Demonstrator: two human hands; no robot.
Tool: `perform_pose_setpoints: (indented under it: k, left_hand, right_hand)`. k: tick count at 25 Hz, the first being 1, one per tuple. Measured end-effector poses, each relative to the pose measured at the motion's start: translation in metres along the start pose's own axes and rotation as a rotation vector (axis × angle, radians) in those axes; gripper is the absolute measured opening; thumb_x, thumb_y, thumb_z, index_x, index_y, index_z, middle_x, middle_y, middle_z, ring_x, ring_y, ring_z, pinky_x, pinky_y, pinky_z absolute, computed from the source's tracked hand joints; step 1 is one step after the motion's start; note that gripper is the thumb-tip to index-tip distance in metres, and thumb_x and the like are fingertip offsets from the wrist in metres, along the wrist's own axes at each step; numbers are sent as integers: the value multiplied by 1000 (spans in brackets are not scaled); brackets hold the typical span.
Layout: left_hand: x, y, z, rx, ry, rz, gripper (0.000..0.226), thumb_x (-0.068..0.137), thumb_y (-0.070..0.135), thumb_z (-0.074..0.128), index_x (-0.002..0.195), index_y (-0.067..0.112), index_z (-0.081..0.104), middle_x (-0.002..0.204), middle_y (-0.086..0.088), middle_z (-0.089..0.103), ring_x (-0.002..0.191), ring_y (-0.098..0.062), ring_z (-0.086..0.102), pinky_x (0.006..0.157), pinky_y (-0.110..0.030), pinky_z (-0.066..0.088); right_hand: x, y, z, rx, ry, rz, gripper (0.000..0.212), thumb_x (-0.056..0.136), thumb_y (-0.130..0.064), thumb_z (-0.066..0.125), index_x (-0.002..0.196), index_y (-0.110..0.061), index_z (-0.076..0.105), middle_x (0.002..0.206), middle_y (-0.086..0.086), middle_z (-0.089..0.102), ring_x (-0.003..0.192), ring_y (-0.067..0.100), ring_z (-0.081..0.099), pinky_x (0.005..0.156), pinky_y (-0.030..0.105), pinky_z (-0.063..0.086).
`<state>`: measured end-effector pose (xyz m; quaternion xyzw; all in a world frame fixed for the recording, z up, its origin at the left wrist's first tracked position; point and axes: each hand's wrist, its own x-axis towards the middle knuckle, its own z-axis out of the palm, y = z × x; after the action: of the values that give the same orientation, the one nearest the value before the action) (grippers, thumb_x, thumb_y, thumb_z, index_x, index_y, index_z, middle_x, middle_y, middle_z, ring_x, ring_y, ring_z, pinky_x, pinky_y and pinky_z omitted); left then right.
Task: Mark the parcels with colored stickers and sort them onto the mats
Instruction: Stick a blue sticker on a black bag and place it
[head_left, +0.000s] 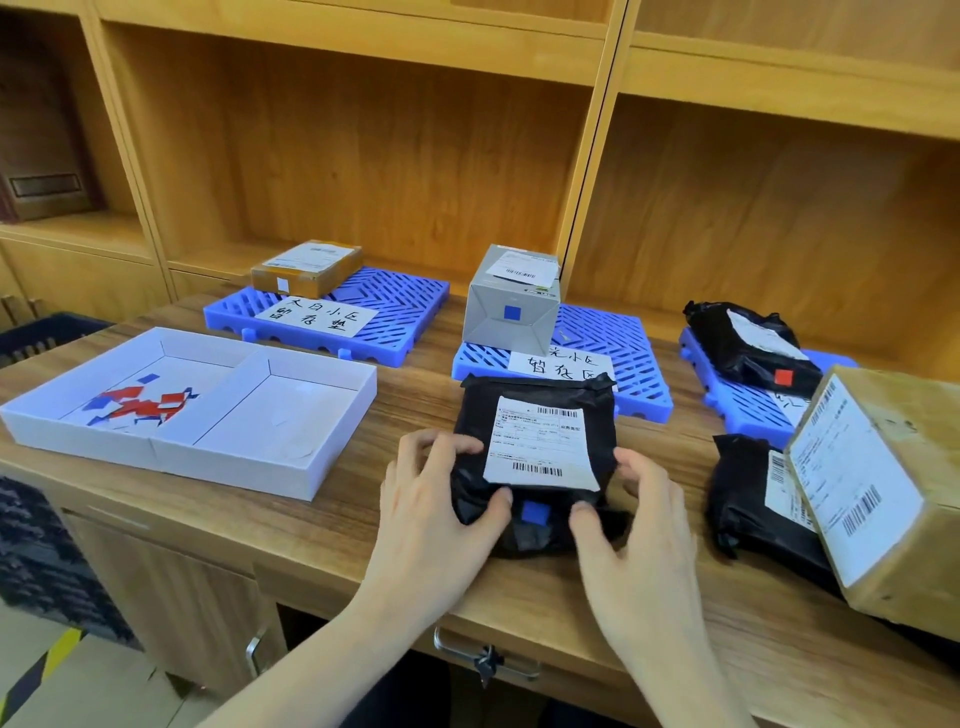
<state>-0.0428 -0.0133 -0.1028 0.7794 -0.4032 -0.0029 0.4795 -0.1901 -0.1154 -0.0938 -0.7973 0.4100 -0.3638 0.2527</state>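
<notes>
A person's two bare hands hold a black plastic parcel (535, 457) lying flat on a wooden bench (363, 499), close to its front edge and about midway along it. The left hand (436, 499) grips the parcel's left side, fingers curled over the top and thumb pressed at the lower edge. The right hand (639, 514) grips the right side the same way. A white shipping label (540, 441) covers the top of the parcel, and a small blue sticker (535, 513) sits just below the label, between the two thumbs.

At the bench's left end lies a shallow white tray (270, 467) with two compartments; the left one holds loose red and blue stickers (140, 402).

Along the back edge are three blue plastic mats. The left mat (405, 306) carries a flat brown box (306, 267) on its back left corner and a handwritten paper sign. The middle mat (623, 353) carries a grey box (511, 301) with a blue sticker on its front, and another sign. The right mat (748, 410) carries a black bag parcel (743, 343) with a red sticker.

At the bench's right end, a large brown box (883, 483) leans tilted on top of another black parcel (748, 499), both with white labels. Wooden shelves (415, 130) rise behind the bench.
</notes>
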Motion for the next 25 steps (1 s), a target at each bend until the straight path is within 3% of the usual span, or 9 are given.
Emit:
perform_pose_setpoints:
  k: [3,6,9,12,16,20,25]
  left_hand:
    - [17,0,-4,-352,-45,-284,34,89,35,66,121,36,55,127,15,54,112,-1,55,97,-21,40]
    - [32,6,-5,-535,-62,-471,32,92,28,61,123,25,59,107,10,67,102,-6,62,96,-26,46]
    - [35,16,-4,-523,-82,-491,28,95,17,58,123,19,59,97,10,66,94,-3,61,81,-19,44]
    - [36,16,2,-540,-92,-509,32,93,12,58,125,16,61,105,4,70,102,-11,64,88,-25,45]
    - [35,8,11,-558,-81,-510,33,89,5,60,120,17,65,109,-1,74,105,-16,68,102,-38,49]
    - [33,10,17,-611,-93,-479,33,88,-5,58,113,14,68,102,1,77,101,-14,69,99,-34,50]
    - [35,25,26,-647,-129,-414,38,87,-11,56,110,16,70,105,3,77,105,-10,68,96,-27,48]
  right_hand:
    - [14,-3,-5,366,-58,233,38,94,-36,56,132,-34,52,127,-16,55,123,4,49,104,28,36]
    - [23,-6,-9,476,-54,358,27,98,-36,51,123,-30,61,112,-25,60,115,4,55,94,23,34]
    - [32,-9,-13,474,-80,389,30,99,-35,53,125,-23,63,115,-16,63,111,5,55,94,22,32]
    - [35,-12,-13,471,-124,388,28,99,-30,55,125,-21,62,112,-13,63,96,-3,55,91,19,30]
    - [32,-10,-14,446,-135,372,26,99,-31,55,123,-26,64,116,-9,63,104,2,52,89,18,31]
    - [30,-5,-18,487,-100,376,21,97,-20,57,110,-30,70,108,-13,67,97,-11,55,76,5,38]
    - [28,3,-32,503,-38,406,29,93,-11,56,103,-33,72,109,-14,70,101,-10,56,88,23,37]
